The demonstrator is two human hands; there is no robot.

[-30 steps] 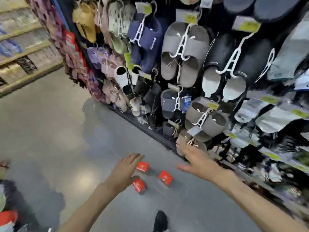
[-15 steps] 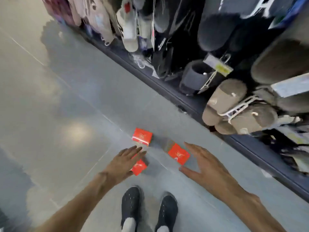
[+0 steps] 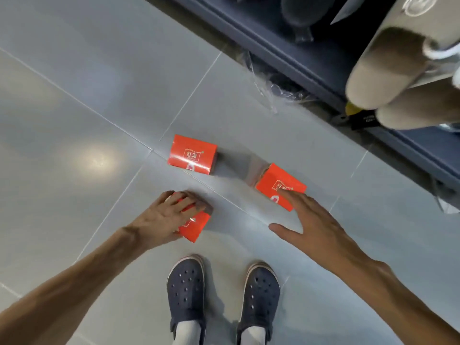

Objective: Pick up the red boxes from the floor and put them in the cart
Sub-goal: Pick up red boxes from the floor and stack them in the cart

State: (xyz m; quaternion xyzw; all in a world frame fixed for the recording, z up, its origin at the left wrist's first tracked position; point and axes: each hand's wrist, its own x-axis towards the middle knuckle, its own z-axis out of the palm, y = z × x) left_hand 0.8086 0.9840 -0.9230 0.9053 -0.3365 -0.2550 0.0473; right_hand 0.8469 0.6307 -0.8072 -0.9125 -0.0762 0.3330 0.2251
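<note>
Three red boxes lie on the grey tiled floor. My left hand (image 3: 171,215) covers the nearest red box (image 3: 193,226), with its fingers curled over the top and its thumb against the near side. A second red box (image 3: 191,154) lies untouched farther out. To the right lies a third red box (image 3: 276,186); my right hand (image 3: 306,225) hovers over it with straight, spread fingers, the fingertips reaching its near corner. No cart is in view.
My two dark clogs (image 3: 186,292) stand on the floor just below the boxes. A dark shelf base (image 3: 311,61) runs diagonally across the upper right, with beige slippers (image 3: 388,70) hanging over it and clear plastic wrap (image 3: 271,88) on the floor beside it.
The view has tipped down toward the floor and come closer. My left hand has dropped onto the nearest box and curled around it. My right hand has reached the right box.
</note>
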